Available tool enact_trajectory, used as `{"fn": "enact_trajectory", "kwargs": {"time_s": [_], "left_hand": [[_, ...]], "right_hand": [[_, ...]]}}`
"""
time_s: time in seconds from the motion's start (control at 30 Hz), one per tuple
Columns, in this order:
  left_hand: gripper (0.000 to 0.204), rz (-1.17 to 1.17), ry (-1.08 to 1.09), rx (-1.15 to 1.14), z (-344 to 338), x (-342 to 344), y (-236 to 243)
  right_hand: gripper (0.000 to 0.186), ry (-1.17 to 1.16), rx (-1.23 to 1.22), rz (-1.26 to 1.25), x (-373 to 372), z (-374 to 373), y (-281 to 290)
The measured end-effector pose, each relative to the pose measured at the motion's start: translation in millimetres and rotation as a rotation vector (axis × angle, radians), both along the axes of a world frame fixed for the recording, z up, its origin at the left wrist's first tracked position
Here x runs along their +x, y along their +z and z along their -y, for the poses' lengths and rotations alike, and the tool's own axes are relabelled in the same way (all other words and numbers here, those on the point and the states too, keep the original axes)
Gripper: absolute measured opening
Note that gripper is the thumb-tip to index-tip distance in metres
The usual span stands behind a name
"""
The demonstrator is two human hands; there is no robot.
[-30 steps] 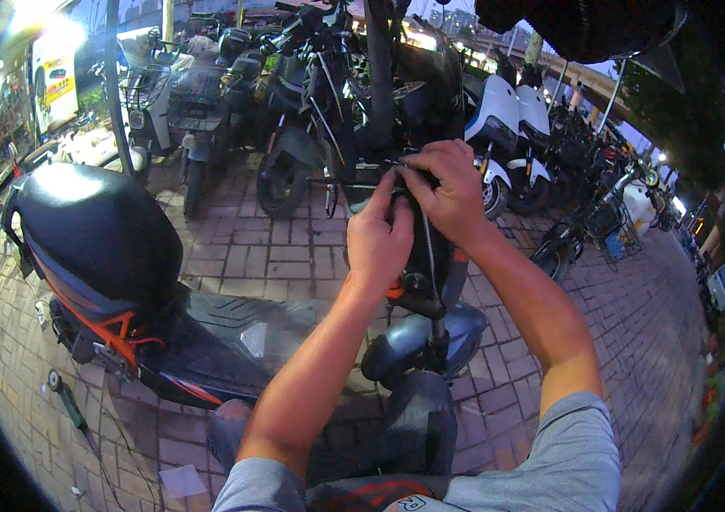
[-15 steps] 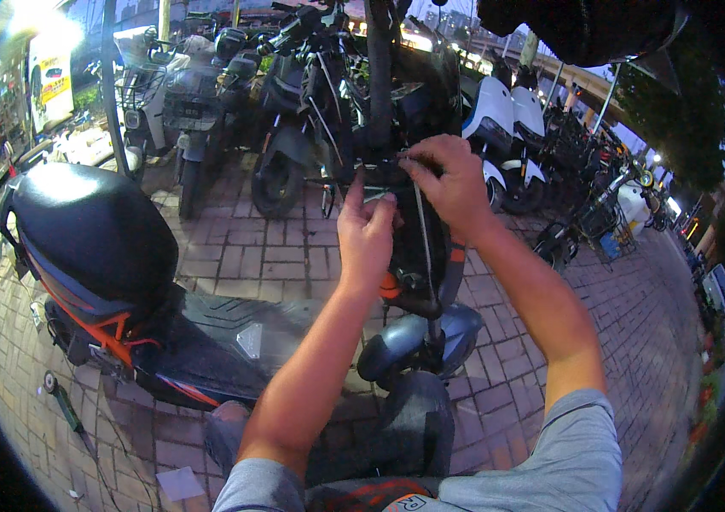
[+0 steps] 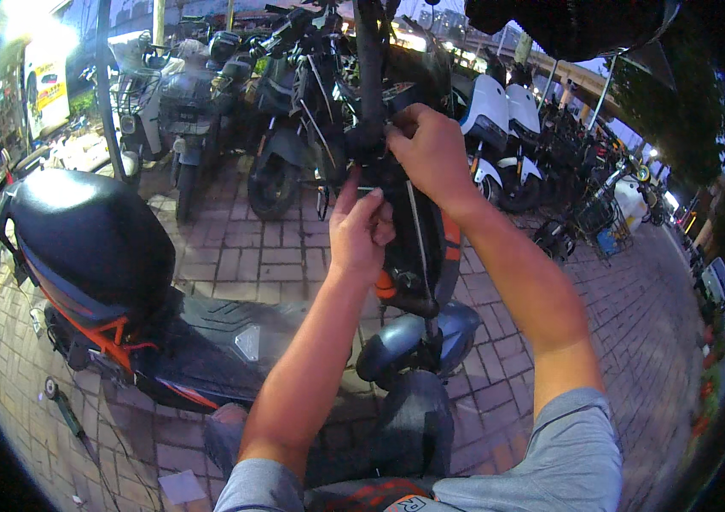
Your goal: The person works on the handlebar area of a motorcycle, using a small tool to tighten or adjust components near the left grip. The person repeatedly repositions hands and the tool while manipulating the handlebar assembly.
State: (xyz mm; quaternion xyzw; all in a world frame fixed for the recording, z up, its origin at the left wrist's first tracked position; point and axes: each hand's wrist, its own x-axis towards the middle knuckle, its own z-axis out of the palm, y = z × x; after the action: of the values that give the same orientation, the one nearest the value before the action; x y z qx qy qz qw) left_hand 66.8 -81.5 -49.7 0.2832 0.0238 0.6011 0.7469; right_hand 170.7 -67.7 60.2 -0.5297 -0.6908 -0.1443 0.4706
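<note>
1. At the centre of the scene, the dark handlebar stem of the black-and-orange scooter [image 3: 397, 213] is being worked on, with thin cables [image 3: 418, 235] running down its front.
2. The right hand [image 3: 431, 149] is closed around the top of the stem, fingers curled tight on it.
3. The left hand [image 3: 361, 232] is held just below, fingertips pinched narrowly on a small part; which part cannot be told.
4. The work is judged to be under way: nothing is seen removed or finished.
5. To the left, the scooter's black padded seat [image 3: 89, 230] is seen; farther off, parked scooters [image 3: 294, 94] are lined up on brick paving [image 3: 243, 247].
</note>
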Motion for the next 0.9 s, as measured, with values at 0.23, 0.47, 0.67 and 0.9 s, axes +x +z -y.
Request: {"fn": "enact_trajectory", "kwargs": {"time_s": [0.23,0.47,0.67,0.9], "left_hand": [[0.060,0.033,-0.078,-0.014,-4.6,-3.6,-3.0],[0.061,0.146,-0.192,0.042,-6.7,-5.9,-6.6],[0.057,0.146,-0.197,0.057,-7.7,-7.7,-6.4],[0.055,0.160,-0.207,0.053,-9.4,-4.3,-9.6]], "right_hand": [[0.016,0.088,0.227,0.124,9.8,13.8,-19.3],[0.017,0.139,0.348,0.296,21.8,22.5,-39.3],[0.017,0.133,0.468,0.441,21.7,24.6,-43.1],[0.015,0.138,0.396,0.329,23.0,20.6,-43.8]]}}
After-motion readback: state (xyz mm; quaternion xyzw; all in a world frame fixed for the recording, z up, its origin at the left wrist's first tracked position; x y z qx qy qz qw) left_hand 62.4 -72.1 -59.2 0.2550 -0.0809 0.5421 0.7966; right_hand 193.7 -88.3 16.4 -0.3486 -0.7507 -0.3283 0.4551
